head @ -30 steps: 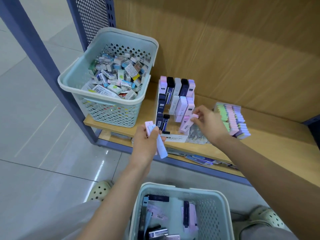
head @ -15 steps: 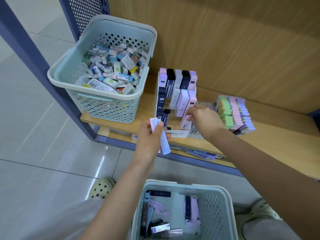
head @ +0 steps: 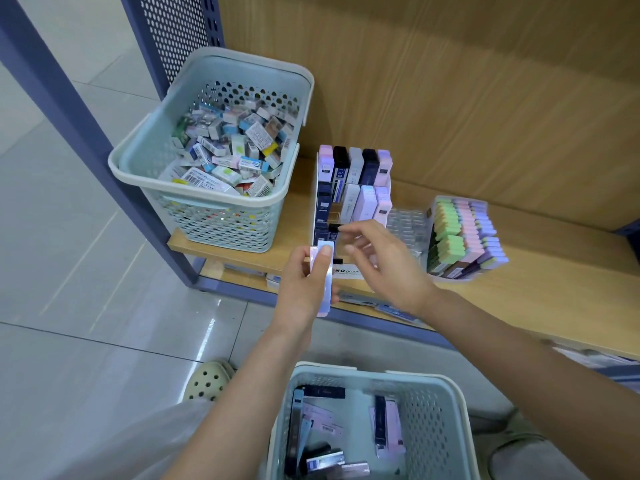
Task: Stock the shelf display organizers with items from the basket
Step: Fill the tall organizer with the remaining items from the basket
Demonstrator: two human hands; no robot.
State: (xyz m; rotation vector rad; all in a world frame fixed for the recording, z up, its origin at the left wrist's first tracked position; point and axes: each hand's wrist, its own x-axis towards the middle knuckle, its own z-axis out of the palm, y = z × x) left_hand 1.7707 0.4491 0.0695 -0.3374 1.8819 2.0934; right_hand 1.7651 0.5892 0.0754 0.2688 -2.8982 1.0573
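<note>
A white tiered display organizer (head: 349, 271) stands on the wooden shelf, its rows holding black, white, pink and lilac lead cases (head: 356, 166). My left hand (head: 304, 289) grips a couple of pale slim cases (head: 323, 277) just in front of the organizer's lower left corner. My right hand (head: 384, 261) hovers over the organizer's front row with loosely spread fingers and holds nothing. Below, between my knees, a pale blue basket (head: 446, 386) holds several more lead cases (head: 388, 427).
A second pale blue basket (head: 194, 199) heaped with small boxed erasers sits on the shelf's left end, beside a blue metal upright (head: 69, 98). A clear tray of green, pink and purple items (head: 462, 237) stands to the right. Bare wooden shelf (head: 554, 282) extends right.
My right hand has let go of the pink case it was setting into the organizer and has drawn back toward my left hand. My left hand stayed in front, still holding its cases.
</note>
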